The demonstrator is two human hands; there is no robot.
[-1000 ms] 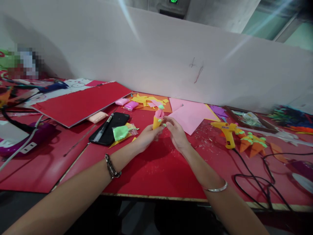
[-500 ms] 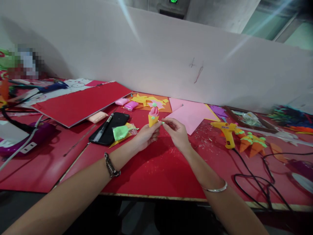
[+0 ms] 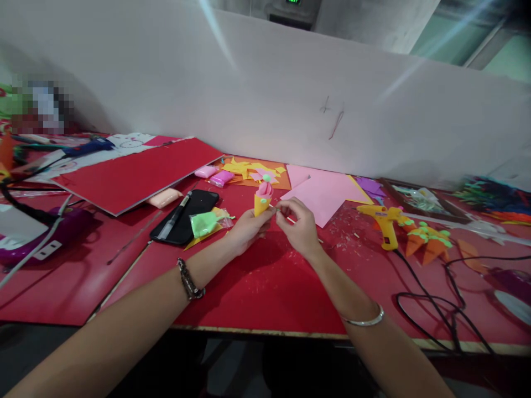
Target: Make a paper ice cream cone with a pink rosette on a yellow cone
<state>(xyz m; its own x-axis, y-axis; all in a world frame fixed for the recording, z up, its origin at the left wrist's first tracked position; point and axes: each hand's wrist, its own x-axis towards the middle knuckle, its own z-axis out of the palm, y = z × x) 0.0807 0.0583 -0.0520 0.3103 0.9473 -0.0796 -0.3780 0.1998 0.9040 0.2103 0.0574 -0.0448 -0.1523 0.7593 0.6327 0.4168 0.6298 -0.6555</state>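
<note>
Upright in my left hand (image 3: 248, 231) is a small yellow paper ice-cream cone (image 3: 261, 205), gripped low down by the fingers. Folded pink paper (image 3: 266, 189) fills its top, with a round light-green ball (image 3: 266, 178) above. A light-green dot also sits on the cone's front. Close by on the right, my right hand (image 3: 299, 225) has thumb and forefinger pinched near my left thumb. Whatever lies in that pinch is too small to make out; a thin pale sliver shows by the fingers. The two hands are slightly apart.
Left of my hands lie a black phone (image 3: 203, 202) with a pen on it and a bag of light-green clay (image 3: 204, 224). Pink paper (image 3: 321, 190) is behind. To the right are a yellow glue gun (image 3: 385, 224), its black cord, and orange cones (image 3: 429, 243).
The cone has turned slightly and shifted a little to the right. The green bit seen at my right fingertips earlier no longer shows there; the right fingers are more curled.
</note>
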